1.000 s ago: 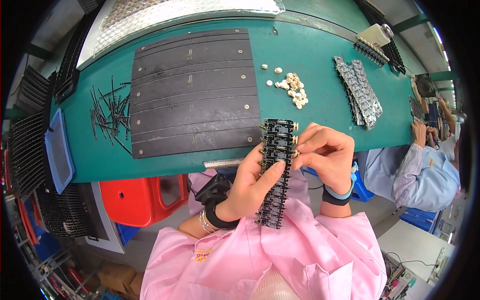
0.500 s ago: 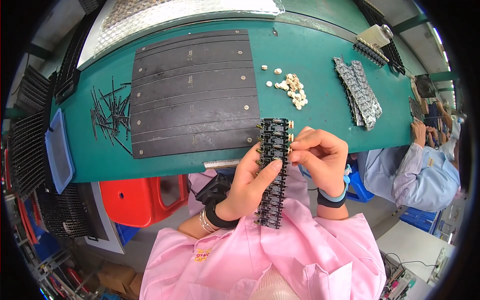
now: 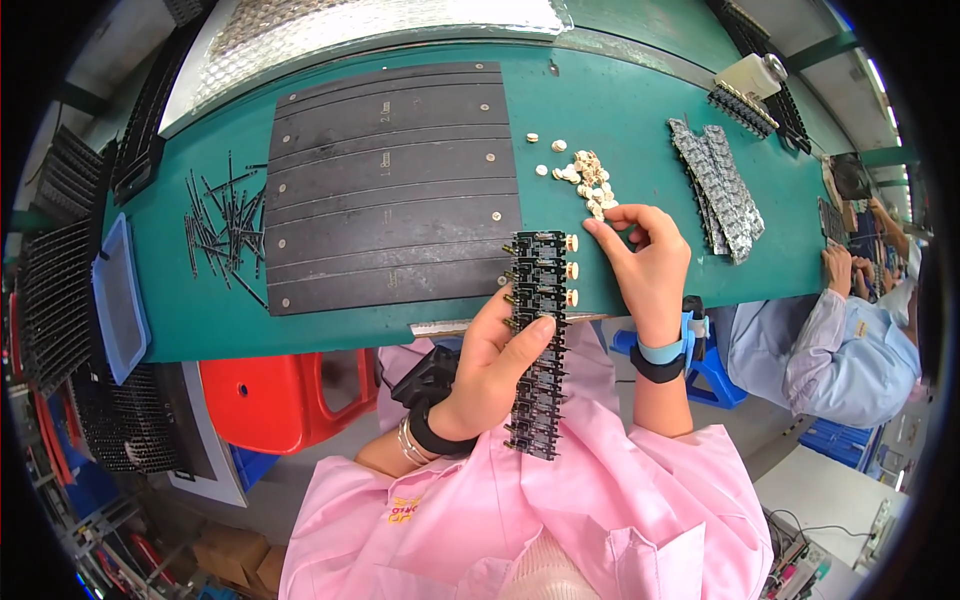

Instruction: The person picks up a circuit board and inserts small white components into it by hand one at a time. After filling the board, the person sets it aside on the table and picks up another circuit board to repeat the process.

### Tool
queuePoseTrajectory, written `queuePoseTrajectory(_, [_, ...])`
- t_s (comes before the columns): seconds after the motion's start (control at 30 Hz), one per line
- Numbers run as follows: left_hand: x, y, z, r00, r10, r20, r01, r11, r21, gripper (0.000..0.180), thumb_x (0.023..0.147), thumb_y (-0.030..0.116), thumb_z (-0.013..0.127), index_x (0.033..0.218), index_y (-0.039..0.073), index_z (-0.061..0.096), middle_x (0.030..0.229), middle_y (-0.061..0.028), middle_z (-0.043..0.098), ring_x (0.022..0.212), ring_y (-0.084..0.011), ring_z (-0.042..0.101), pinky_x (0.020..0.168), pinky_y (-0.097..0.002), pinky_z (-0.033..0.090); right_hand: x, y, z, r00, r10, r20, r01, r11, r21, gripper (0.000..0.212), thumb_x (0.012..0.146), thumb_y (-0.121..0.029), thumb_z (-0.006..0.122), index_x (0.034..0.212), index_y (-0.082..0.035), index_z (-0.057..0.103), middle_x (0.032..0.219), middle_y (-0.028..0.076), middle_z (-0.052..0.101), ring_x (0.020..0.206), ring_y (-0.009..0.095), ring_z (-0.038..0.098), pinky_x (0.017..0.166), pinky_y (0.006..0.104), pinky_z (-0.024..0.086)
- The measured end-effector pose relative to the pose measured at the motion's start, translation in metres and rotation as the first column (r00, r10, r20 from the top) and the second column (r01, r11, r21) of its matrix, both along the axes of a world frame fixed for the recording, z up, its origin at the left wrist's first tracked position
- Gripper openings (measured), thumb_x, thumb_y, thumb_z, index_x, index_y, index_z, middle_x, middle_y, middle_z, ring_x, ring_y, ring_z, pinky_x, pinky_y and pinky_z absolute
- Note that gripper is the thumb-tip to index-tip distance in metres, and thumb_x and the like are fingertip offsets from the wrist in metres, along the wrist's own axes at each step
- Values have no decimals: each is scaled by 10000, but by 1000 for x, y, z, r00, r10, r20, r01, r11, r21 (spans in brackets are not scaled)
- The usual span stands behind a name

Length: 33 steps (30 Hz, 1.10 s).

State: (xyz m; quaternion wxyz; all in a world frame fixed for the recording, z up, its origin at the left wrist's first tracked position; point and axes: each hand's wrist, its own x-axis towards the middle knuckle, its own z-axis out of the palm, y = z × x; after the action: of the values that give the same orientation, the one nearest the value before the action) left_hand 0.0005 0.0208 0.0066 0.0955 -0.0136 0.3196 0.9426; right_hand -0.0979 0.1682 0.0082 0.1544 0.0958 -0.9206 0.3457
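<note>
My left hand (image 3: 490, 365) is closed round a long, narrow panel of black circuit boards (image 3: 540, 285), its thumb lying across the face. The panel stands lengthwise over the table's front edge and my lap. Three round cream pieces (image 3: 571, 270) sit along its upper right side, and small brass-coloured pins stick out on the left. My right hand (image 3: 650, 255) is at the near end of a pile of loose cream round pieces (image 3: 597, 185). Its thumb and forefinger are apart, with the tips beside the lowest pieces; the other fingers curl in.
On the green table (image 3: 420, 335) lies a large black grooved plate (image 3: 390, 190). Black thin strips (image 3: 232, 225) are heaped left of it, near a blue tray (image 3: 120, 300). Bagged board panels (image 3: 722, 190) and a white bottle (image 3: 755, 75) are at right. A co-worker (image 3: 850, 340) sits beyond.
My right hand has left the panel's right edge and moved up to the pile of cream pieces. A third cream piece shows on the panel, which has shifted slightly left.
</note>
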Motion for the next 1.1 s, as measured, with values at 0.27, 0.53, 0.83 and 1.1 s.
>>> queuePoseTrajectory(0.27, [0, -1, -4, 1000, 5, -1, -5, 1000, 1, 256, 847, 88, 447, 1089, 6, 422, 938, 15, 498, 789, -17, 425, 699, -171, 346, 4, 2, 1, 998, -21, 60, 27, 994, -103, 124, 680, -43, 639, 773, 11, 577, 647, -2, 548, 571, 48, 432, 537, 183, 384])
queuePoseTrajectory(0.53, [-1, -1, -4, 1000, -3, 16, 2, 1000, 13, 255, 847, 90, 450, 1087, 8, 426, 928, 18, 498, 776, -15, 425, 693, -169, 347, 11, 7, 3, 988, 72, 133, -40, 974, -223, 119, 693, 22, 594, 809, 35, 570, 734, 13, 550, 624, 42, 452, 588, 173, 395])
queuePoseTrajectory(0.83, [-2, 0, -6, 999, 31, -10, -31, 1000, 4, 257, 849, 88, 446, 1093, 9, 427, 976, -4, 506, 848, -38, 448, 746, -191, 355, 33, -4, 30, 893, 449, 42, -351, 751, -559, 184, 620, 82, 606, 795, 24, 592, 770, 75, 564, 658, 117, 502, 597, 216, 410])
queuePoseTrajectory(1.1, [-2, 0, -6, 999, 18, -28, -19, 1000, -3, 256, 852, 87, 443, 1092, 2, 424, 982, -17, 511, 881, -54, 459, 786, -210, 357, 32, -5, 41, 739, 672, -35, -612, 649, -451, 176, 573, 93, 635, 730, 26, 590, 725, 98, 573, 663, 163, 509, 578, 242, 396])
